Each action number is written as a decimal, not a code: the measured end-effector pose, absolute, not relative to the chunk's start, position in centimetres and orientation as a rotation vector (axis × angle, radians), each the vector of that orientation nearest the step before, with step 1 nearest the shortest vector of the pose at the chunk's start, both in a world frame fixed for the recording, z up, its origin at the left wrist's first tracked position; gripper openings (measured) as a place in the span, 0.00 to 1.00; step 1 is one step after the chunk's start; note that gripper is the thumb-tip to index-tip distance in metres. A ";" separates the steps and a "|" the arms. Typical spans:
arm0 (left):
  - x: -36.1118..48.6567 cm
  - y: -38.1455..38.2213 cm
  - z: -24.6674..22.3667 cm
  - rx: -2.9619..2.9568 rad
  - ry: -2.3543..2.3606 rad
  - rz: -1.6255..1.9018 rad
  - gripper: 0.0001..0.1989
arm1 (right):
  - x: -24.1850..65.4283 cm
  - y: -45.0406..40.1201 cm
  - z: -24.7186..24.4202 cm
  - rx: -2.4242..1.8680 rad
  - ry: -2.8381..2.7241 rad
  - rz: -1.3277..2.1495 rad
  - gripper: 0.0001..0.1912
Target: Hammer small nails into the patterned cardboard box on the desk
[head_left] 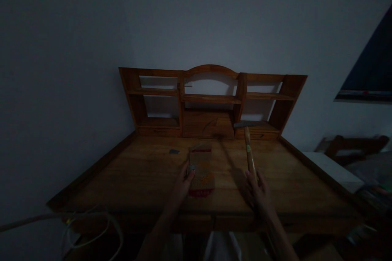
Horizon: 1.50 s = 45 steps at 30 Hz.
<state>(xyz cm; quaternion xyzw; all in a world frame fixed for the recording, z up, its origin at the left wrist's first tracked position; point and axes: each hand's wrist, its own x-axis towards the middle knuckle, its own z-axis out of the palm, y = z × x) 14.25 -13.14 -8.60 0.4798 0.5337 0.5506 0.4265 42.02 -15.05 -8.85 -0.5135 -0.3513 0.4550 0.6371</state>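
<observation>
From here I see the right fingers [249, 181] gripping the hammer [250, 157], head raised over the surface [147, 171] — the left fingers [190, 176] pinch a small grey piece [191, 168] by the cardboard's [200, 181] left edge.

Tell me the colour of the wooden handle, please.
The wooden handle is light brown, seen best in the head view.

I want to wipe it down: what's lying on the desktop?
A small dark flat piece and a red-banded flat piece lie on the desktop. The left hand holds a small grey object by the latter's edge. Whatever is beneath either piece is covered.
</observation>
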 end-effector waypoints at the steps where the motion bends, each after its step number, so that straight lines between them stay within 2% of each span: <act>1: 14.6 -12.7 -9.1 1.220 1.318 1.383 0.29 | 42.0 -15.0 -8.8 -1.175 -0.827 1.017 0.33; 5: 16.4 -11.5 -9.5 1.261 1.290 1.392 0.27 | 41.8 -15.1 -8.4 -1.208 -0.844 0.962 0.30; 11: 18.8 -11.2 -7.4 1.376 1.339 1.346 0.26 | 41.5 -15.6 -7.8 -1.205 -0.929 1.014 0.28; 19: 16.6 -12.6 -6.6 1.544 1.564 1.231 0.19 | 41.8 -15.1 -8.9 -1.217 -0.938 1.052 0.27; 26: 14.8 -12.1 -9.2 1.401 1.290 1.241 0.20 | 41.9 -14.7 -9.3 -1.243 -0.903 1.004 0.37; 29: 14.7 -11.9 -10.1 1.336 1.205 1.259 0.25 | 41.7 -14.8 -9.1 -1.250 -0.912 1.025 0.39; 33: 14.7 -11.8 -10.6 1.308 1.218 1.258 0.32 | 41.6 -15.0 -8.9 -1.289 -0.921 1.027 0.38; 39: 15.2 -11.2 -10.9 1.315 1.296 1.346 0.28 | 41.3 -14.8 -8.8 -1.337 -0.967 1.021 0.36; 45: 16.0 -11.0 -10.9 1.404 1.444 1.396 0.24 | 40.8 -15.2 -7.6 -1.314 -1.056 1.060 0.29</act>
